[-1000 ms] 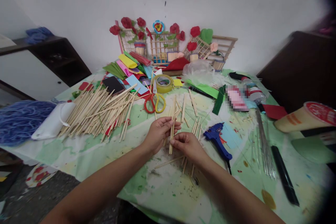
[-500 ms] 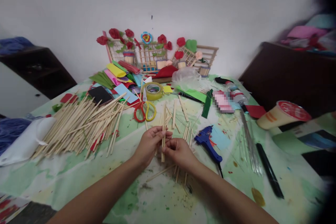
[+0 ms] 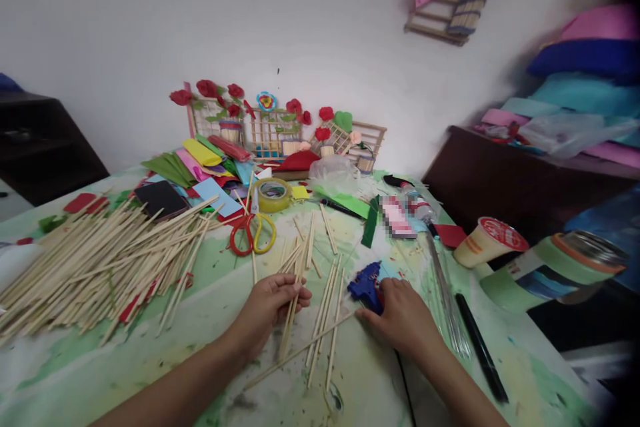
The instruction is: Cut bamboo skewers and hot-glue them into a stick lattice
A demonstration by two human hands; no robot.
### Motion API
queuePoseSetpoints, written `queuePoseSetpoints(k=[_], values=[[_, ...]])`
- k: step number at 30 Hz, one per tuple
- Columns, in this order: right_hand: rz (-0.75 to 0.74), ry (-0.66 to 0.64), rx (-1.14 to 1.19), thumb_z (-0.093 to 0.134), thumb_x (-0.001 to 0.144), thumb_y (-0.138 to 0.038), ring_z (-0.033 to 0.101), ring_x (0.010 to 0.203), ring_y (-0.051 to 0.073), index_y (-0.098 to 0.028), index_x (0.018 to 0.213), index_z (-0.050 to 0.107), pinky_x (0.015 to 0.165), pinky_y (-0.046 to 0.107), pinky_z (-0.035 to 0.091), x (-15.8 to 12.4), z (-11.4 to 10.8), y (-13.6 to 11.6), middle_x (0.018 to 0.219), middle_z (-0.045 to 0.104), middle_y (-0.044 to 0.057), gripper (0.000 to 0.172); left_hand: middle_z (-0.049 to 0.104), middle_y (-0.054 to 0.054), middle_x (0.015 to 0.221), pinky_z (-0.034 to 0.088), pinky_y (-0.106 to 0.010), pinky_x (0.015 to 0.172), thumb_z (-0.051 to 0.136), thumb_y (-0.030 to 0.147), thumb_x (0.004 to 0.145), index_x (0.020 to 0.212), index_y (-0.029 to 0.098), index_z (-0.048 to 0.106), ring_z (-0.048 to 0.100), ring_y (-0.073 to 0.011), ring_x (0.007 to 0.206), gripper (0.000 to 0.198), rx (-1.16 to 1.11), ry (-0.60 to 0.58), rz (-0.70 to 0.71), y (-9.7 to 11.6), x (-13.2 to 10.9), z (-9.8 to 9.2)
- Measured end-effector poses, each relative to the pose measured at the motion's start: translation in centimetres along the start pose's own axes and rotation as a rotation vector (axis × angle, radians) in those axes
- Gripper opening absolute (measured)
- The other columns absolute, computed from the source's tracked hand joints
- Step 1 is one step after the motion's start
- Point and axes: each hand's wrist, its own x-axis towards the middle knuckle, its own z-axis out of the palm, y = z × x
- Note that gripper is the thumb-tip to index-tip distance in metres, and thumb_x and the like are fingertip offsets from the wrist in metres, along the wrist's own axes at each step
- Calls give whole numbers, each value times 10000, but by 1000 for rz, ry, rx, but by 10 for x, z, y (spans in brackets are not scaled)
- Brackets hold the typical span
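My left hand [image 3: 277, 307] is closed on a pair of thin wooden sticks [image 3: 289, 327], pinched between thumb and fingers and tilted over the table. My right hand [image 3: 400, 313] lies around the handle of a blue hot glue gun [image 3: 367, 287]; the fingers are over its far side and the thumb is at the near side, with part of the handle hidden under the palm. Between the hands several loose sticks [image 3: 325, 313] lie on the cloth. One long stick [image 3: 300, 353] crosses them at a slant, its end near my right thumb.
A large heap of sticks [image 3: 100, 267] covers the left side. Scissors [image 3: 253, 233], a tape roll [image 3: 273, 195] and coloured paper [image 3: 200, 153] lie farther back. On the right are metal wires [image 3: 445, 300], a black pen [image 3: 480, 347], a cup [image 3: 487, 243] and a green jar [image 3: 530, 280].
My right hand has let go of the sticks and moved right onto the glue gun. My left hand still holds the sticks, now more tilted. The camera view has turned up and right.
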Motion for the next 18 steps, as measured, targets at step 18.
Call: queuePoseSetpoints(k=[18], values=[[235,225,1457,470,707,-403,539,668,203,-172,815,557,567,315,410,-13,17,8,776,572,69,270,679,-84,773,475,-210,648,682,281,700,875,119,591,641,-137,700,255,13,-48,28,-10,-1,1]])
